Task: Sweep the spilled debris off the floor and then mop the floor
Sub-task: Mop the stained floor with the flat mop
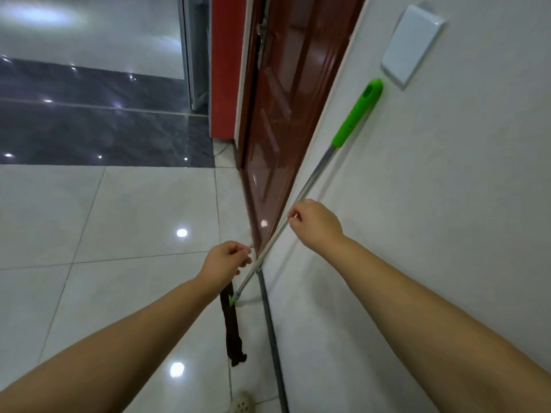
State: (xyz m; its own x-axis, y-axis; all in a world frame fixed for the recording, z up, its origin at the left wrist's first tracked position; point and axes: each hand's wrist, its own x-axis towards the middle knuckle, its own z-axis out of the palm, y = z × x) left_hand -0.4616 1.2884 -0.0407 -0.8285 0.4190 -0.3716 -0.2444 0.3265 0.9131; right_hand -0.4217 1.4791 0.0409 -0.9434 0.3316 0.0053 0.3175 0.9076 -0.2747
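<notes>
A mop leans against the white wall: its green grip (357, 114) is high up, and its metal shaft (316, 174) slants down to a brown mop head (232, 329) lying flat on the white floor tiles (119, 219). My right hand (319, 225) is closed around the shaft at mid-length. My left hand (226, 260) hovers just left of the lower shaft with its fingers curled, and it does not seem to touch the shaft. I see no debris on the tiles.
A reddish-brown door (283, 114) stands beside the wall. A white plate (411, 43) is mounted on the wall above the mop's grip. A dark polished floor strip (89, 129) lies farther off. The toe of a slipper (243, 403) shows at the bottom edge.
</notes>
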